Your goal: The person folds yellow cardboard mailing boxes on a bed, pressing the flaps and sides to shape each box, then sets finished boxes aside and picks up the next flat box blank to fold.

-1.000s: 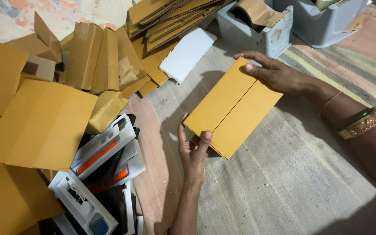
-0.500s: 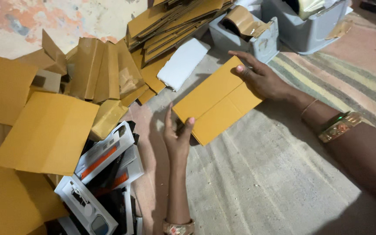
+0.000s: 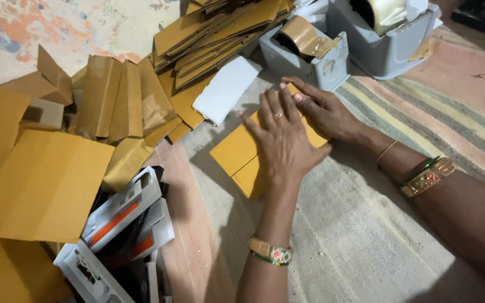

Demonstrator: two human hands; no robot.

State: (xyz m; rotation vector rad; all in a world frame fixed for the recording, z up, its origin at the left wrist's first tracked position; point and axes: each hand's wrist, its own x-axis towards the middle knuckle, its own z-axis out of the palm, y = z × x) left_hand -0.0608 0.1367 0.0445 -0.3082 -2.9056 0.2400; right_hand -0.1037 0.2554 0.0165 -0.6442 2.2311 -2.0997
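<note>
A striped woven mat (image 3: 422,129) covers the floor. On it lies a flat yellow cardboard piece (image 3: 237,151), pressed down by the left hand (image 3: 282,143), open and palm-flat, and the right hand (image 3: 324,112), fingers spread on its far end. It looks light, stiff and creasable, best taken by its free near edge. Tape dispensers (image 3: 310,50) crowd the far side and boxed goods (image 3: 122,216) the left; open mat lies nearer.

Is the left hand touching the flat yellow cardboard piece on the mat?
Touching. The head view shows the left hand lying palm-down on the yellow cardboard piece, with no gap beneath it.
</note>
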